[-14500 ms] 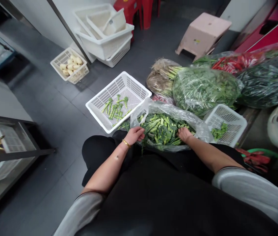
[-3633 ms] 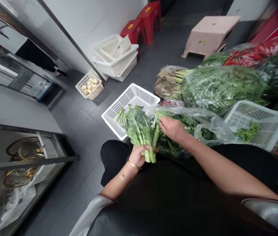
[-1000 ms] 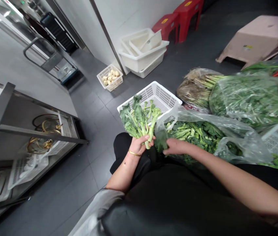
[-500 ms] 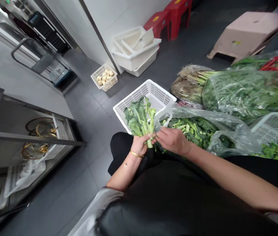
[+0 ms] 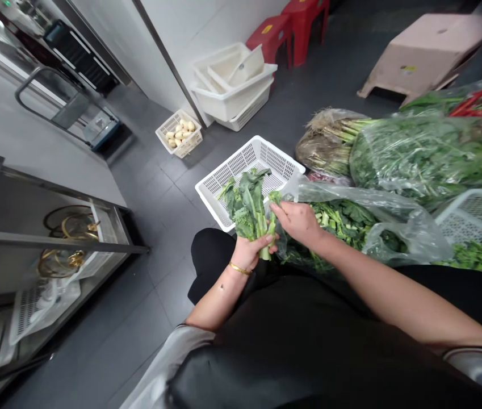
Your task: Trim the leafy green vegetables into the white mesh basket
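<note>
A bunch of leafy green stalks with small florets [image 5: 249,199], looking like Chinese broccoli, is held upright by its lower stems in my left hand [image 5: 247,253], thumb across the front. My right hand [image 5: 300,222] pinches a single stalk near its floret [image 5: 275,196], just right of the bunch; that stalk's lower end meets my left fingers. Behind the bunch lies a white perforated basket [image 5: 207,192], partly covered by the leaves. An open clear plastic bag [image 5: 419,233] with more of the same greens [image 5: 347,218] sits beside and beneath my right forearm.
A small basket of pale peeled bulbs or roots [image 5: 181,133] and stacked white tubs [image 5: 232,102] stand by the wall. To the right lie bagged greens [image 5: 432,153], rooted stalks [image 5: 326,139] and another basket [image 5: 457,213]. A metal shelf [image 5: 66,241] is at left; stools [image 5: 428,51] stand behind.
My right hand has moved from the stem ends up and slightly right, now at a stalk's floret. The bunch in my left hand has shifted slightly right and turned.
</note>
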Motion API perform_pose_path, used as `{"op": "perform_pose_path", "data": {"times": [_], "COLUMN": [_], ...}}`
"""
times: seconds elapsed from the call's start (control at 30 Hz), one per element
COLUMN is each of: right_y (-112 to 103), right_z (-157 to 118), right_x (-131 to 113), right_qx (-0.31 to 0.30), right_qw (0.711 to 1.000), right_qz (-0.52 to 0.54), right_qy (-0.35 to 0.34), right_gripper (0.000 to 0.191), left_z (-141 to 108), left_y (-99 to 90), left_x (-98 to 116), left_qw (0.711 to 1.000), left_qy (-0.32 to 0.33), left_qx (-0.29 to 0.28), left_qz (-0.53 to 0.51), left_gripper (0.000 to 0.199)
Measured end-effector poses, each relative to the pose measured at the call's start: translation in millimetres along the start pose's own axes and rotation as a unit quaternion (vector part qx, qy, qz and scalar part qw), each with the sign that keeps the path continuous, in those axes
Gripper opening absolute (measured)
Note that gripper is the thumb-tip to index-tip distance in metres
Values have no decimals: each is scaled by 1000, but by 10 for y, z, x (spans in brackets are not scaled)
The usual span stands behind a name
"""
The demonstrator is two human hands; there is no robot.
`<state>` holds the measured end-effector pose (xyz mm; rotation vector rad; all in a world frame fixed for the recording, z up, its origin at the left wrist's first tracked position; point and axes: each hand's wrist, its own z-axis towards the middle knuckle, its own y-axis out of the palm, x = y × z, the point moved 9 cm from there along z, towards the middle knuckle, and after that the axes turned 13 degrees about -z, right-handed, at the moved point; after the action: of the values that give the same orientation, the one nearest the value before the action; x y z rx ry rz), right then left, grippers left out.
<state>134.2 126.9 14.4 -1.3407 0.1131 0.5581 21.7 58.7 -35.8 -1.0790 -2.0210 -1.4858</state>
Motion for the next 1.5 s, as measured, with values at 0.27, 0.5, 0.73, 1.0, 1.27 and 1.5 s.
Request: {"op": "perform_pose_path", "data": {"times": [0.27,0.5,0.73,1.0,1.27,1.5], "right_y": [70,606,-29,-180,136,-94], "right_z": [-446,-396,18,-328,-57,-186], "right_x": [-425,-220,-198,-359,-178,-91], "right_qx": [34,-256,-152,-65,-193,-24], "right_qw": [981,949,908,988,801,962], "right_qz": [-68,130,391,81,562,270], "right_qy": [-179,-134,-6,-112,68,34], "right_gripper": [35,57,38,37,42,35], "left_z": [78,42,2,12,3,-21], "left_y": [-216,-264,-116,-88,-165,-16], "left_x": [251,202,-83,190,-97,97], "left_qw": [992,998,996,999,993,999], "left_qy": [85,-7,-60,41,-82,35], "left_qx": [66,-18,-47,-1,-30,-3], "left_qz": [-66,-59,-41,-36,-84,-4], "left_gripper": [42,39,45,57,49,55]}}
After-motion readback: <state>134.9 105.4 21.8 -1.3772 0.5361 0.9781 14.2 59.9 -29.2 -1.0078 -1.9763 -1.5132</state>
